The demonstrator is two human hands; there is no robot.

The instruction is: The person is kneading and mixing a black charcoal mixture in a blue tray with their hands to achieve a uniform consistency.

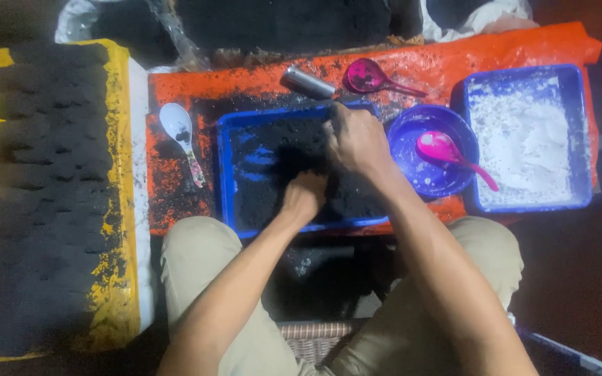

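A blue tray (pixel 226 174) holds a heap of black powder (pixel 294 150) in front of me on an orange sheet (pixel 175 90). My left hand (pixel 304 196) is closed in a fist, pressed into the black powder near the tray's front. My right hand (pixel 357 139) lies just behind it on the powder, fingers bent and gripping the dark mass. Both hands touch each other over the tray's right half.
A white spoon (pixel 179 132) lies left of the tray. A metal cylinder (pixel 308 82) and a pink ladle (pixel 374 78) lie behind it. A blue bowl (pixel 402 129) with a pink spoon (pixel 444 150) and a blue tray of white powder (pixel 524 139) stand right. Black lumps (pixel 43 174) fill a yellow board at left.
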